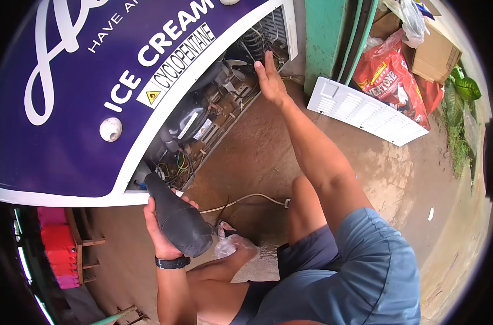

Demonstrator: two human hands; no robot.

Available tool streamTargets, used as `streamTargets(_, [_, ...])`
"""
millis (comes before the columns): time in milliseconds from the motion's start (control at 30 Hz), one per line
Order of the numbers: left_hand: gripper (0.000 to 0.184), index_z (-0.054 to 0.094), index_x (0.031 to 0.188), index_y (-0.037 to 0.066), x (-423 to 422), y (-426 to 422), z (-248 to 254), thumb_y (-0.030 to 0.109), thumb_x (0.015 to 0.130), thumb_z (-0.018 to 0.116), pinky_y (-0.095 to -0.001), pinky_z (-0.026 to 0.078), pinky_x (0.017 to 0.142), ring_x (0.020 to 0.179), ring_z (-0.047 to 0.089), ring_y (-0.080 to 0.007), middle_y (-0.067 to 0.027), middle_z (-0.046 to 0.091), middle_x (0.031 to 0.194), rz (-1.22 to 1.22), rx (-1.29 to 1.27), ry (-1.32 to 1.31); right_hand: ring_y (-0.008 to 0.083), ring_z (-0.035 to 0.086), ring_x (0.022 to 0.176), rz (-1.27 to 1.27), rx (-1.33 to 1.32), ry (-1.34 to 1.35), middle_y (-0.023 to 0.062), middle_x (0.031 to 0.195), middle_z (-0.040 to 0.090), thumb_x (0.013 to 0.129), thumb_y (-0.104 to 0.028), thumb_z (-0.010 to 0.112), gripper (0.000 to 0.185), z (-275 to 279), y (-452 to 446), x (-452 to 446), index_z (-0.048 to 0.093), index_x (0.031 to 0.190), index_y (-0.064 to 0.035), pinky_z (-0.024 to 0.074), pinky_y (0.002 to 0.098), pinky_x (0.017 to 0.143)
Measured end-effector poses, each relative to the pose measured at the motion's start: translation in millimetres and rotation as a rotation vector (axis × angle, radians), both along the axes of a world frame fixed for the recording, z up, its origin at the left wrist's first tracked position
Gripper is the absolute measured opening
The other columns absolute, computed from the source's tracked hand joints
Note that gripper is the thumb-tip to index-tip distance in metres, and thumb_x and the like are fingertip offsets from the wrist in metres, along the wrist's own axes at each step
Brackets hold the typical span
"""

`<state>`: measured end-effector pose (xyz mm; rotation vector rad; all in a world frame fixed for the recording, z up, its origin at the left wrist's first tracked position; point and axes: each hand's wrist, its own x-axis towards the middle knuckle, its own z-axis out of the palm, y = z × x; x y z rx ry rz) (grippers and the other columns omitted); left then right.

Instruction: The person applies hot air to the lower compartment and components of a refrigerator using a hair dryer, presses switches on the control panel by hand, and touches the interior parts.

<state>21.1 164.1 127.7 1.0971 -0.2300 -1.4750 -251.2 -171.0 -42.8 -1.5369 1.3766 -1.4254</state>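
My left hand (161, 230), with a dark watch at the wrist, is wrapped round a black, tapering, bottle-shaped tool (179, 219). Its narrow end points into the left end of the freezer's open machine compartment (219, 122), near loose wires (181, 165). My right hand (271, 81) is open, fingers stretched, at the compartment's far end beside the coiled tubing (252, 43); whether it touches anything I cannot tell. Between the hands sit a black compressor (189, 116) and a fan (234, 64). My fingers partly hide the tool's grip.
The purple freezer body (79, 157) fills the upper left. A white vented panel (365, 111) leans by a green post (325, 43), near a red bag (390, 81) and cardboard box (436, 51). A pale cable (241, 199) crosses the floor. Red items (60, 244) are at lower left.
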Motion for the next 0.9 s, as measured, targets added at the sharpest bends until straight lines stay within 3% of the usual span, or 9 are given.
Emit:
streamTargets(67, [0.057, 0.06, 0.119, 0.006, 1, 0, 2, 0.058, 0.096, 0.054, -0.0459, 0.056, 0.087, 0.092, 0.067, -0.0335, -0.0159, 0.069, 0.099, 0.016, 0.011, -0.01, 0.0371, 0.013, 0.155, -0.065, -0.003, 0.092, 0.0271, 0.165, 0.013, 0.103, -0.06, 0.035, 0.089, 0, -1, 6, 0.015, 0.157, 0.0077, 0.0163, 0.0391, 0.125])
streamTargets(133, [0.061, 0.06, 0.125, 0.005, 3, -1, 4, 0.058, 0.094, 0.057, -0.0442, 0.054, 0.097, 0.094, 0.068, -0.0284, -0.0127, 0.069, 0.099, -0.064, -0.036, -0.023, 0.0383, 0.016, 0.154, -0.089, -0.026, 0.042, 0.0274, 0.165, 0.016, 0.1, -0.064, 0.04, 0.095, 6, -3, 3, 0.015, 0.157, 0.0074, 0.017, 0.0393, 0.125])
streamTargets(233, [0.063, 0.06, 0.126, 0.005, 4, -2, 4, 0.059, 0.094, 0.057, -0.0437, 0.054, 0.097, 0.093, 0.069, -0.028, -0.0119, 0.069, 0.099, -0.032, -0.015, -0.037, 0.0363, 0.02, 0.153, -0.086, -0.031, -0.116, 0.0273, 0.163, 0.022, 0.093, -0.073, 0.048, 0.106, 12, -17, -4, 0.016, 0.158, 0.0049, 0.0177, 0.0383, 0.124])
streamTargets(500, [0.063, 0.06, 0.128, 0.006, 24, 5, -12, 0.059, 0.095, 0.056, -0.0435, 0.054, 0.097, 0.094, 0.069, -0.0287, -0.0128, 0.07, 0.102, -0.035, -0.025, 0.02, 0.0339, 0.017, 0.154, 0.047, 0.14, -0.059, 0.0244, 0.165, 0.021, 0.09, -0.082, 0.038, 0.111, 17, -33, -22, 0.016, 0.159, 0.0027, 0.0145, 0.037, 0.125])
streamTargets(900, [0.059, 0.06, 0.125, 0.007, 34, 3, -9, 0.058, 0.096, 0.056, -0.0435, 0.055, 0.095, 0.094, 0.069, -0.03, -0.0145, 0.071, 0.101, -0.059, -0.08, 0.059, 0.0352, 0.022, 0.153, 0.004, 0.082, -0.013, 0.0256, 0.162, 0.027, 0.095, -0.078, 0.033, 0.103, 6, -39, -22, 0.02, 0.159, 0.0021, 0.0168, 0.0375, 0.124])
